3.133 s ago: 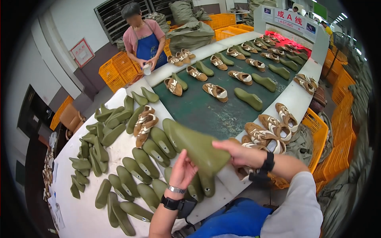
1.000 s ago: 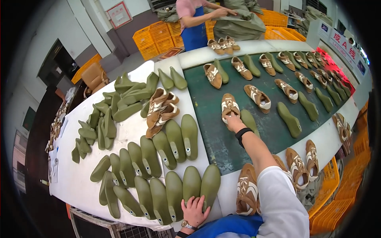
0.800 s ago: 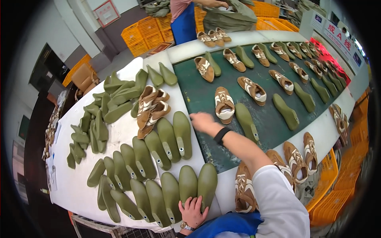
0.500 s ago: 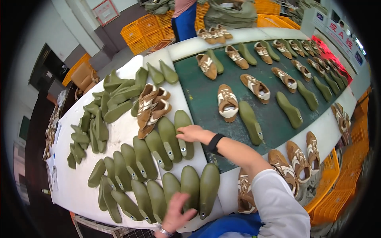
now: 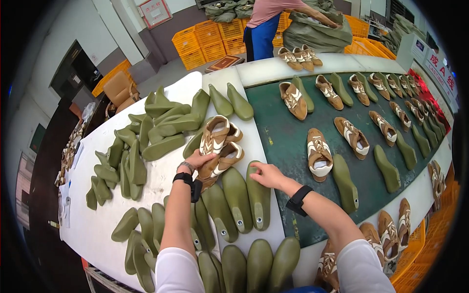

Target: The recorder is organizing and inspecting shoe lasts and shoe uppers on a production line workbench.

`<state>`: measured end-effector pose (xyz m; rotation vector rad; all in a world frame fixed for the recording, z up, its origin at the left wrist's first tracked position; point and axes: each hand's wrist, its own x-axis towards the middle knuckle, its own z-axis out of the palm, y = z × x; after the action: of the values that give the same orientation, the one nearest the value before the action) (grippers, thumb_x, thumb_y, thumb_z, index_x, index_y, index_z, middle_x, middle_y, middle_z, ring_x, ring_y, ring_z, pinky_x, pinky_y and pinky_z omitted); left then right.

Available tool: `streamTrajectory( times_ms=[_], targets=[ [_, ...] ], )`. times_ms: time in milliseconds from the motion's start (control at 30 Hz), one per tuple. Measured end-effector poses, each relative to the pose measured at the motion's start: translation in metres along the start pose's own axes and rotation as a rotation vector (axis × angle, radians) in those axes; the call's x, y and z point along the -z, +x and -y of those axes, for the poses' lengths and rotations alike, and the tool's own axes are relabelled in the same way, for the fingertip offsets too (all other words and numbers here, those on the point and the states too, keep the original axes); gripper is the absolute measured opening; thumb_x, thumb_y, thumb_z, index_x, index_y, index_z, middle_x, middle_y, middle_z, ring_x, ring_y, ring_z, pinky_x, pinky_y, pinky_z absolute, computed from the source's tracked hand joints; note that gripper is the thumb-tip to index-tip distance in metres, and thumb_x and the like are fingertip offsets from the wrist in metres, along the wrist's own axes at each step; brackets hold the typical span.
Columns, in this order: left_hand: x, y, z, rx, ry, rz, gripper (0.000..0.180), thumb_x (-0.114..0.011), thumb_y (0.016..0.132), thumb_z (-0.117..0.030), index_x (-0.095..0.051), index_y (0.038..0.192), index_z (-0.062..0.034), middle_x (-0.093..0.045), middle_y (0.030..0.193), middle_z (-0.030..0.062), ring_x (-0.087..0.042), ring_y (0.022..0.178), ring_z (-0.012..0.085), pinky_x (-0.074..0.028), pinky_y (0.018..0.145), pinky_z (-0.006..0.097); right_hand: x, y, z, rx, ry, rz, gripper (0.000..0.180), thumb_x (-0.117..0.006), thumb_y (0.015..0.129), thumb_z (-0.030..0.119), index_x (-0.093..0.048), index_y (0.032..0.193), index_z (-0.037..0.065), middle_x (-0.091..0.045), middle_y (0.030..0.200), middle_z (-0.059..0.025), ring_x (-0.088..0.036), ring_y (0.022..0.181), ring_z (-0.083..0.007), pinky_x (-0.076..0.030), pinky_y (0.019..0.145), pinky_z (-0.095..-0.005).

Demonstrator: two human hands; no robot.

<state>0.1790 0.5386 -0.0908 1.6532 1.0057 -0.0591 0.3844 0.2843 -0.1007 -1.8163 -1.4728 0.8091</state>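
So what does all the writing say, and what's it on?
I won't copy the words, but here's where they are:
Red-framed wall sign: red characters, blurry.
White board, far right: big red characters, smaller blurred lettering underneath.
Brown sneakers and green shoe forms: no writing I can make out.

- On the white table [image 5: 159,183] I see a jumbled heap of green shoe molds [image 5: 166,147], tidier rows of molds [image 5: 259,205] and a small pile of brown-and-white shoes [image 5: 210,144].
- The dark green worktop [image 5: 273,132] alongside carries spaced-out shoes [image 5: 320,154] and more green forms [image 5: 345,185].
- Far white ledge [image 5: 342,59]: three shoes [image 5: 303,59] together.
- Right-hand white ledge [image 5: 419,198]: several shoes [image 5: 388,232].
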Motion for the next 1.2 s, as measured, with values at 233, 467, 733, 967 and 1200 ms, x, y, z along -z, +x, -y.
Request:
streamTrajectory(
  times_ms=[233, 467, 733, 967, 1200],
  targets=[
    [-0.006, 0.030, 0.001, 0.056, -0.256, -0.057, 0.063, -0.073, 0.073, -0.019, -0.037, 0.123, -0.0035, -0.056, 0.110, 0.0096, -0.058, 0.094, 0.0167, -0.051, 0.078, 0.031, -0.006, 0.013, -0.011, 0.007, 0.105, -0.111, 0.034, -0.057, 0.080, 0.027, -0.057, 0.106, 0.006, -0.064, 0.083, -0.0111, -0.060, 0.079, -0.0272, -0.047, 0.073, -0.0360],
    [-0.012, 0.033, 0.020, -0.051, -0.255, -0.043, 0.043, -0.067, 0.077, -0.013, -0.049, 0.114, -0.0025, -0.062, 0.097, 0.0077, -0.062, 0.080, 0.0155, -0.054, 0.067, 0.031, -0.002, 0.014, -0.005, 0.073, 0.030, -0.172, 0.037, -0.058, 0.078, 0.023, -0.053, 0.113, 0.010, -0.061, 0.092, -0.0146, -0.058, 0.088, -0.0291, -0.046, 0.077, -0.0379],
    [-0.015, 0.008, 0.024, 0.140, -0.510, 0.074, 0.035, -0.060, 0.083, -0.018, -0.051, 0.112, 0.0008, -0.061, 0.102, 0.0097, -0.062, 0.087, 0.0190, -0.052, 0.076, 0.035, -0.029, 0.068, 0.017, -0.099, -0.368, -0.072, 0.023, -0.045, 0.085, 0.014, -0.058, 0.103, 0.009, -0.054, 0.103, -0.0185, -0.058, 0.092, -0.0319, -0.049, 0.076, -0.0388],
    [-0.020, 0.003, 0.019, 0.070, -0.440, -0.075, 0.029, -0.064, 0.078, -0.012, -0.057, 0.098, 0.0072, -0.063, 0.093, 0.0133, -0.063, 0.079, 0.0224, -0.053, 0.072, 0.036, -0.015, 0.037, 0.032, -0.133, -0.356, -0.177, 0.019, -0.050, 0.077, 0.010, -0.063, 0.091, 0.005, -0.061, 0.093, -0.0148, -0.059, 0.094, -0.0290, -0.049, 0.076, -0.0395],
    [-0.033, -0.104, -0.112, -0.358, -0.201, -0.140, 0.037, -0.062, 0.073, 0.000, -0.052, 0.109, -0.0009, -0.060, 0.098, 0.0062, -0.059, 0.085, 0.0159, -0.048, 0.077, 0.028, 0.111, -0.071, 0.046, 0.026, -0.984, -0.564, 0.022, -0.064, 0.062, 0.035, -0.066, 0.070, 0.015, -0.058, 0.082, -0.0041, -0.049, 0.088, -0.0225, -0.036, 0.073, -0.0386]
  ],
)
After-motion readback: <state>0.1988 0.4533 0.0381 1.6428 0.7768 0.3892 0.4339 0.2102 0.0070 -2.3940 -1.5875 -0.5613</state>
